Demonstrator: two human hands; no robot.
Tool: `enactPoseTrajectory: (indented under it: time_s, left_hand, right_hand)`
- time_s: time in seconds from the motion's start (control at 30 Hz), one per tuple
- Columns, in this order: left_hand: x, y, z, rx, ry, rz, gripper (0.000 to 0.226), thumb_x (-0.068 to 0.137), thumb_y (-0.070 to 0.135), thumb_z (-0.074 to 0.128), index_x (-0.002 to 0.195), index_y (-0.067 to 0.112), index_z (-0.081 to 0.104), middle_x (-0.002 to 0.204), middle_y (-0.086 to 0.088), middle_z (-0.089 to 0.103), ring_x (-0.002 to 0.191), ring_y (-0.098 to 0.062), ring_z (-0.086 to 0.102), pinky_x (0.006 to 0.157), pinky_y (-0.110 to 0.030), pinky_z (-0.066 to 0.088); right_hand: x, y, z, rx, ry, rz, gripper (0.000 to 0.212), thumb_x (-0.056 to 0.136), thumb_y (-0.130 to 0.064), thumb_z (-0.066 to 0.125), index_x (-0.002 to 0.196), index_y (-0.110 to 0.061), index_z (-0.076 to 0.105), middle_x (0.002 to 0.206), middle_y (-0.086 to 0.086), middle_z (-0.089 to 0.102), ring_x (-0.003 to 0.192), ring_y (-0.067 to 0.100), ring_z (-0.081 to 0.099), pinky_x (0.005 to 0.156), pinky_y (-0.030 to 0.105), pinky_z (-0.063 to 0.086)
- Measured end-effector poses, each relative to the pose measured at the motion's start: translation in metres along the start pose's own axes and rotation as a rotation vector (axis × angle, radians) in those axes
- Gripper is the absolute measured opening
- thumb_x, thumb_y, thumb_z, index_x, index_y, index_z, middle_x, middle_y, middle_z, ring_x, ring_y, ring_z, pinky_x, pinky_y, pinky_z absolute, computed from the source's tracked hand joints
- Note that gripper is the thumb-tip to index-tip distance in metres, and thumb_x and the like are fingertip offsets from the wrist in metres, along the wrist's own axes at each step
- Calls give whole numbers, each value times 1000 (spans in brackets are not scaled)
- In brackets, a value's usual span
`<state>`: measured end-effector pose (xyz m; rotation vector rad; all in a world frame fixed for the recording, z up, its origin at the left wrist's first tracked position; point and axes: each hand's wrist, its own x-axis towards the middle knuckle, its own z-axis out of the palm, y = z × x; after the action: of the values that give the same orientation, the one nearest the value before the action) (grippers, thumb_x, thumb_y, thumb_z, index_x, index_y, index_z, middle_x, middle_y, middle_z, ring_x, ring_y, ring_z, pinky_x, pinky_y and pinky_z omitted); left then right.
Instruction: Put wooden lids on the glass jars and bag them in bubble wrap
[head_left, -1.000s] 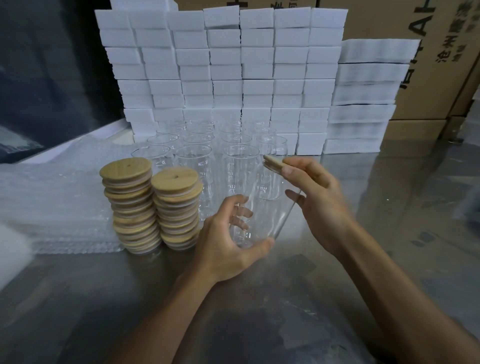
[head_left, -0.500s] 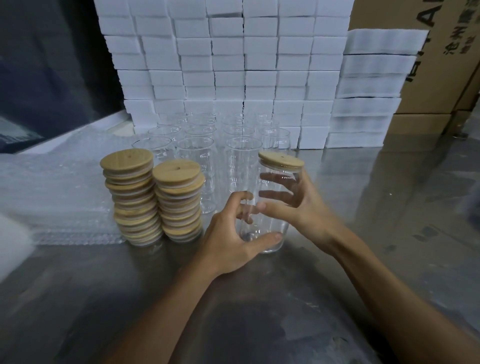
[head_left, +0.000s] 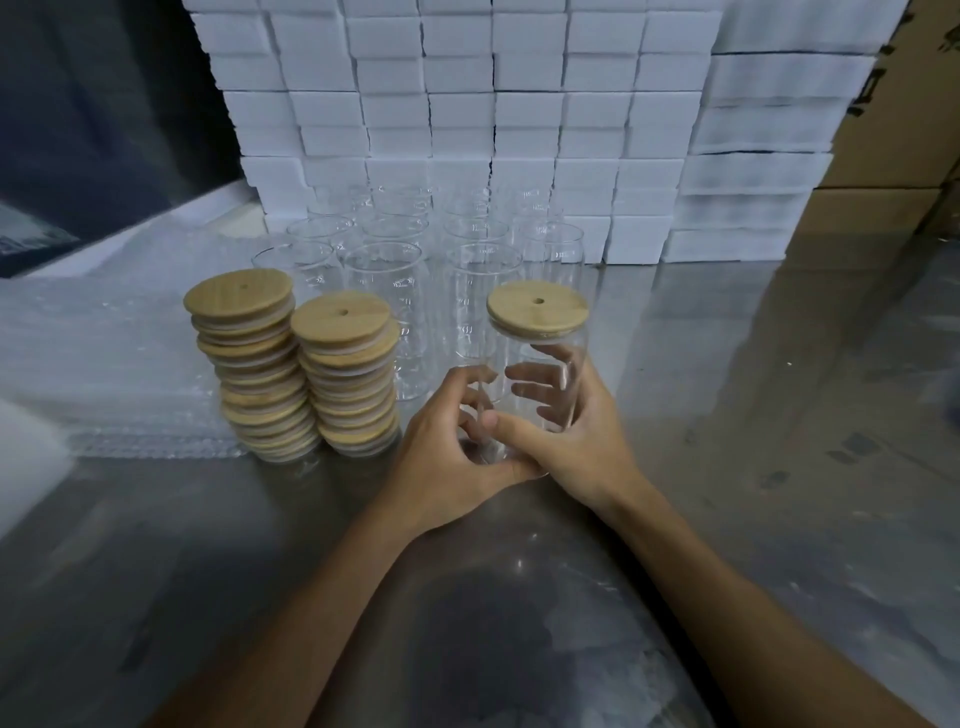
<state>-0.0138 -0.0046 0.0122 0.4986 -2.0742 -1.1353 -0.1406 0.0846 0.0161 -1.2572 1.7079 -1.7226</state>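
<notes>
Both hands were clamped on the jar (head_left: 540, 374) at mid-counter: left hand (head_left: 457, 447) low, right hand (head_left: 576, 441) around the side. The lid (head_left: 537, 310) sat on; it likely needed checking for level seating before bagging in the bubble wrap (head_left: 104, 374) at the counter's left edge

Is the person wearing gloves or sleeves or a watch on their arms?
No. Both arms are bare as far up as the picture shows, with no sleeves in view. The left hand and the right hand have no gloves, and no watch, ring or bracelet shows on either.
</notes>
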Motion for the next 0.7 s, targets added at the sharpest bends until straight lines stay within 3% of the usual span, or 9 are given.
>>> enactPoseTrajectory:
  time_s: [0.17, 0.27, 0.37, 0.43, 0.5, 0.57, 0.63, 0.7]
  left_hand:
    - [-4, 2, 0, 90, 38, -2, 90, 52, 60, 80, 129, 33, 44, 108, 10, 53, 89, -12, 58, 66, -23, 46]
    - [-9, 12, 0, 244, 156, 177, 86, 64, 52, 77, 134, 17, 43, 115, 4, 45, 89, -12, 51, 72, -18, 43]
    - [-12, 32, -5, 453, 319, 469, 60, 77, 33, 72, 123, 0, 54, 106, -7, 50, 87, -17, 51, 70, -30, 50]
    - [-10, 50, -8, 552, 406, 634, 33, 80, 19, 71, 106, -1, 65, 92, -9, 58, 78, -22, 57, 57, -39, 50]
    - [-4, 71, -14, 588, 434, 707, 14, 82, 14, 68, 90, 2, 68, 77, -5, 58, 67, -21, 55, 51, -39, 46]
    - [7, 95, -29, 595, 428, 666, 12, 85, 20, 65, 87, 8, 66, 69, 2, 55, 58, -15, 49, 50, -31, 42]
    - [21, 116, -54, 610, 402, 559, 17, 86, 32, 64, 92, 17, 63, 65, 6, 56, 53, -12, 48, 56, -26, 41]
    - [39, 130, -85, 633, 386, 445, 18, 85, 41, 62, 94, 25, 61, 64, 6, 60, 55, -12, 53, 64, -31, 48]
  right_hand:
    - [-1, -1, -2, -24, 90, -3, 86, 60, -56, 86, 135, -38, 48, 123, -16, 64, 112, -4, 61, 98, 32, 50]
    - [0, -1, -5, -42, 143, -1, 87, 60, -67, 80, 134, -47, 40, 125, -17, 59, 114, -4, 58, 91, 25, 47]
    - [1, 0, -5, -28, 151, 6, 91, 61, -73, 74, 138, -48, 33, 126, -17, 55, 120, -2, 53, 88, 22, 47]
    - [1, 0, -5, -30, 150, 5, 91, 62, -73, 73, 139, -48, 31, 125, -18, 54, 122, 1, 53, 91, 26, 51]
    - [1, 0, -6, -27, 143, 13, 91, 61, -72, 73, 138, -49, 32, 126, -16, 54, 123, 4, 54, 86, 28, 56]
    - [1, -1, -7, -27, 145, 18, 95, 57, -74, 75, 138, -48, 32, 124, -16, 55, 121, 5, 55, 81, 24, 57]
    - [2, -1, -9, -50, 156, 26, 97, 56, -76, 76, 139, -49, 33, 123, -18, 55, 119, 3, 56, 92, 34, 55]
    - [3, 0, -9, -55, 167, 28, 94, 58, -73, 78, 137, -49, 35, 122, -18, 55, 119, 4, 56, 94, 39, 54]
